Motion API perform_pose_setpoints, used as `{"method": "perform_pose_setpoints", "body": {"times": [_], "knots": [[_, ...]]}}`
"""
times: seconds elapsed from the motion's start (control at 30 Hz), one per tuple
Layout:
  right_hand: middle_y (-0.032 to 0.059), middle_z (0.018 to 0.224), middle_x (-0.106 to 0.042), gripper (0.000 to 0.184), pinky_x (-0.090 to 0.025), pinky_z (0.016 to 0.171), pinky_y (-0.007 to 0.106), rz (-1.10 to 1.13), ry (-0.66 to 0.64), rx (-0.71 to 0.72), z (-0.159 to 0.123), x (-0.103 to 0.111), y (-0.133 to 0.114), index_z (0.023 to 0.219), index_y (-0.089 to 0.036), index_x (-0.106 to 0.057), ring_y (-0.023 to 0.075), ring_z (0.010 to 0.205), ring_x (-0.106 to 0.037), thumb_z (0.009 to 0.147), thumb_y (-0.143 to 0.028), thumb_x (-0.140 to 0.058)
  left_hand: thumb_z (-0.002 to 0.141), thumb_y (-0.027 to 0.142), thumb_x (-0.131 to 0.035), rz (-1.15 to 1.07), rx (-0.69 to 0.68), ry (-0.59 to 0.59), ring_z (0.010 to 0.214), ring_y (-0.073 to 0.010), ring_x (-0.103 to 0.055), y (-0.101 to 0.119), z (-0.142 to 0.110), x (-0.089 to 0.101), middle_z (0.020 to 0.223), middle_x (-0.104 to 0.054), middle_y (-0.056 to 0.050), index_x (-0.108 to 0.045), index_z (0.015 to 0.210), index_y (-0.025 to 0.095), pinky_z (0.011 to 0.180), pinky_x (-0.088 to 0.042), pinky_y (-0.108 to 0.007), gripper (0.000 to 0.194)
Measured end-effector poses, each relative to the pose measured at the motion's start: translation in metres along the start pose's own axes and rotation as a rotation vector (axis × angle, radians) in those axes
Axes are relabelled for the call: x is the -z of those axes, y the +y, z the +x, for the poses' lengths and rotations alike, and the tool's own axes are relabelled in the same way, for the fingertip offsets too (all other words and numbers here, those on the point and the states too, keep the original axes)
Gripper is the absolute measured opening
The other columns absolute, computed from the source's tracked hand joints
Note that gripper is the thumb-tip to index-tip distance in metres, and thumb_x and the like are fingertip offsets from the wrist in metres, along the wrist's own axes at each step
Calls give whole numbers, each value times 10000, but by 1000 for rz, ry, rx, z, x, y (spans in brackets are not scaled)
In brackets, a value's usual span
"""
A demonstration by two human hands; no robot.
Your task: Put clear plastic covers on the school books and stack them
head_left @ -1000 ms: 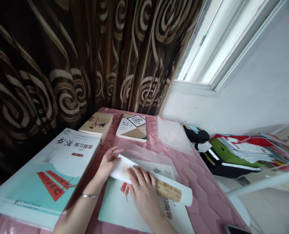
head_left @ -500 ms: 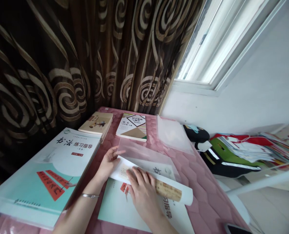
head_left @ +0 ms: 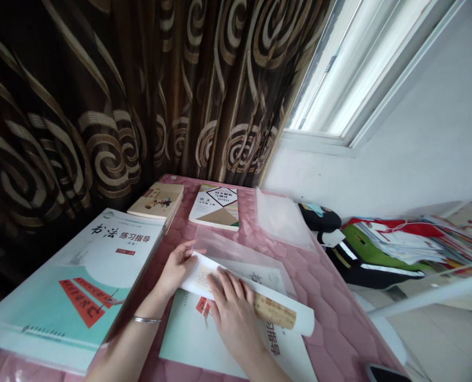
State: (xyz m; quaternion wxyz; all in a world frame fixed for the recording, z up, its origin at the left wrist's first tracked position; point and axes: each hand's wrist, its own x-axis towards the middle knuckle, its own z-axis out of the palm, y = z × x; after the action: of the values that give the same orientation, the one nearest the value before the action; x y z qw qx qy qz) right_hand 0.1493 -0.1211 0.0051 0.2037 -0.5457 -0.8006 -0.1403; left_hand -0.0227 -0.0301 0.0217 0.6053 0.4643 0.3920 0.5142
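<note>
A workbook (head_left: pixel 196 339) with a teal-and-white cover lies sideways before me, partly inside a clear plastic book cover (head_left: pixel 236 245). A printed white leaf (head_left: pixel 299 313) of it is curled over, bulging at its right end. My left hand (head_left: pixel 179 268), with a silver bangle at the wrist, pinches the leaf's left corner beside the plastic; its fingertips are partly hidden. My right hand (head_left: pixel 236 310) rests palm down across the leaf, fingers stretched out and pressing on it.
A stack of similar workbooks (head_left: pixel 80 265) stands at left, smaller tan books (head_left: pixel 156 200) behind it. A white textbook (head_left: pixel 214 207) and another clear cover (head_left: pixel 281 217) lie at the back of the pink quilted tabletop (head_left: pixel 331 313). A phone (head_left: pixel 385 373) is at the front right edge.
</note>
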Motion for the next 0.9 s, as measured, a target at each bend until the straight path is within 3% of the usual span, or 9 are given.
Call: {"method": "perform_pose_setpoints", "body": {"times": [0.43, 0.67, 0.9], "knots": [[44, 1448, -501, 412, -300, 1012, 453, 8, 12, 6, 0, -3, 2, 1363, -274, -507, 265, 1274, -455, 952, -263, -477, 653, 352, -756, 14, 24, -19, 828, -228, -680, 2, -2, -3, 949, -735, -76, -562, 1144, 178, 726, -498, -314, 556], [58, 1429, -521, 391, -299, 1042, 420, 37, 10, 34, 3, 0, 7, 1346, -255, -518, 244, 1291, -454, 967, -341, -476, 683, 386, -753, 93, -57, 36, 694, -156, -618, -3, -1, -4, 849, -690, -18, -565, 1080, 196, 638, -473, -262, 478], [51, 1312, -616, 334, -319, 1006, 428, 57, 121, -199, 4, 1, 44, 1243, -260, -613, 243, 1216, -507, 975, -274, -414, 676, 427, -762, 57, -92, 166, 764, -154, -595, -1, -2, 0, 842, -649, 15, -545, 1166, 218, 675, -451, -243, 576]]}}
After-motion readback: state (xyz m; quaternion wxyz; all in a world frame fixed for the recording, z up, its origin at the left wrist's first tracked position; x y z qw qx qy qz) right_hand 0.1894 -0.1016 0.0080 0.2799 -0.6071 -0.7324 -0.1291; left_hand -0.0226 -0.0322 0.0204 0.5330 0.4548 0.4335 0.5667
